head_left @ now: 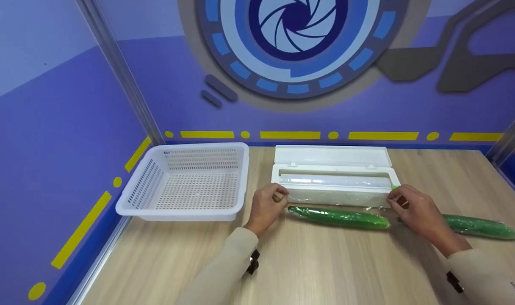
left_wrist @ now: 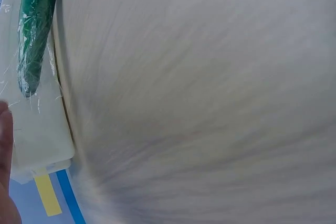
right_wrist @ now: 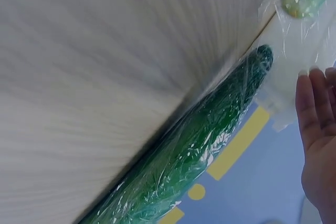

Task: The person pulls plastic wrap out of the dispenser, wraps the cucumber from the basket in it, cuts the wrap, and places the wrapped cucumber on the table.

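A white cling film dispenser box [head_left: 333,195] lies with its lid [head_left: 331,156] raised, and a roll of film [head_left: 336,181] shows inside. Clear cling film [head_left: 346,199] hangs over its front side. At the box's front left corner my left hand [head_left: 267,206] pinches the film between thumb and fingers. My right hand [head_left: 416,214] pinches it at the front right corner. Just in front of the box, between both hands, is a green cucumber [head_left: 340,217] with film about it. A second, film-wrapped cucumber [head_left: 484,226] lies right of it, partly behind my right hand; the right wrist view shows this wrapped cucumber [right_wrist: 189,156] close up.
To the left of the box stands a white perforated plastic basket [head_left: 181,215] with nothing in it. The wooden table [head_left: 317,271] ends at a blue printed wall [head_left: 156,89] behind and a side wall on the left.
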Available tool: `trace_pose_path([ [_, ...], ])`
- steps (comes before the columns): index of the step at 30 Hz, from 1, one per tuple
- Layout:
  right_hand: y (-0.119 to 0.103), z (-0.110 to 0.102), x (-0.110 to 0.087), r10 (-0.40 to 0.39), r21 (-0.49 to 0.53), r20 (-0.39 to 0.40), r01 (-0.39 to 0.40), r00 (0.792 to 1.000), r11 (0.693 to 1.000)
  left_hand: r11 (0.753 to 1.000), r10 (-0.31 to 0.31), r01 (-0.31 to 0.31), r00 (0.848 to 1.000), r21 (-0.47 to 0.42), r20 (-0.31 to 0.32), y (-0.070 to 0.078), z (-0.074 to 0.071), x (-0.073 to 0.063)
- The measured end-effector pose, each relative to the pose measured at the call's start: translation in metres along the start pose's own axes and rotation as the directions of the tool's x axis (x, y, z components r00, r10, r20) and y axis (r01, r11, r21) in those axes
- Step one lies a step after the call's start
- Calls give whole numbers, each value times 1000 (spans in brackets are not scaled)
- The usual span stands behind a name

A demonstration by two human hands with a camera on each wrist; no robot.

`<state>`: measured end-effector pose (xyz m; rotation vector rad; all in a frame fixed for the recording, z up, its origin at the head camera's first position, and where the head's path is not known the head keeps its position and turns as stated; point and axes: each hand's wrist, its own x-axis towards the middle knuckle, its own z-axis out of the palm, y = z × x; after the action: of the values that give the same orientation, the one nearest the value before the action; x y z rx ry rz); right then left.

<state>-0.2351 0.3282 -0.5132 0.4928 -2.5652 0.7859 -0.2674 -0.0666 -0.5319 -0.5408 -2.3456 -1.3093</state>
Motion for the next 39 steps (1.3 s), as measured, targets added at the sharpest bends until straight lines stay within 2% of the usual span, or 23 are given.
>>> trace_pose_path([
  [2,-2,1,-1,6,10,-8,-6,1000,1000,999,-14,16,999,-45,31,0,-1,-1],
  [5,-3,2,-3,4,40,-28,-3,1000,999,996,2,4,998,-93,59,-1,-1,-3],
  [9,-4,5,-6,-18,69,-58,22,998,997,994,23,-17,998,-112,58,-1,-1,-4],
  [14,-4,7,-10,-70,56,-96,76,993,996,985,-50,62,996,-164,74,0,-2,-5],
  [17,-4,7,-13,-72,46,-99,77,992,996,976,-90,104,993,-191,80,0,-3,-5],
  [21,-5,7,-18,-50,50,-94,55,994,997,973,-104,119,991,-200,82,1,-5,-5],
  [28,-8,3,-24,-60,29,-97,63,993,998,976,-101,116,991,-182,88,2,-9,-8],
  [34,-15,-1,-30,-32,-2,-31,32,999,999,973,-82,102,992,-209,99,2,-9,-9],
  [39,-19,0,-35,-110,-97,58,116,992,989,976,-87,104,992,-193,95,1,-10,-10],
])
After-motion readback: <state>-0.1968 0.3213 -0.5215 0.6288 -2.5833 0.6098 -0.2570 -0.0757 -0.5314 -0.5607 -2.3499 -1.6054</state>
